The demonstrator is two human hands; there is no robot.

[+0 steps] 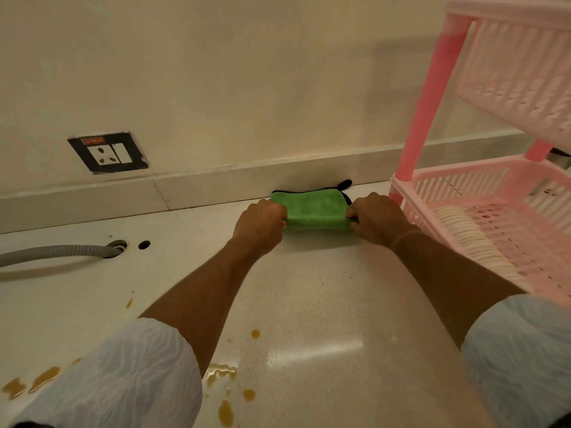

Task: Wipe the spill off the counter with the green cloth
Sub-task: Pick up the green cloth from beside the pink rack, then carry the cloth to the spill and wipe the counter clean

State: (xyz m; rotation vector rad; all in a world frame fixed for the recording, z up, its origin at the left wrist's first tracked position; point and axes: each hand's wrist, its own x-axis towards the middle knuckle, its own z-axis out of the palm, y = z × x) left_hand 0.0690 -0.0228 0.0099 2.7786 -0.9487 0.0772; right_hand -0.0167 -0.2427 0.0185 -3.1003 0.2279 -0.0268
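A green cloth (315,210) with black edging lies folded at the back of the pale counter (324,304), against the low backsplash. My left hand (262,222) grips its left end and my right hand (375,219) grips its right end. An amber-brown spill (221,373) spreads in puddles and drops near the counter's front, with more patches at the far left (43,378) partly hidden by my left sleeve.
A pink plastic rack (494,193) stands at the right, with a stack of white plates (469,239) on its lower shelf. A grey corrugated hose (55,253) enters a hole in the counter at the left. A wall socket (108,152) sits above the backsplash.
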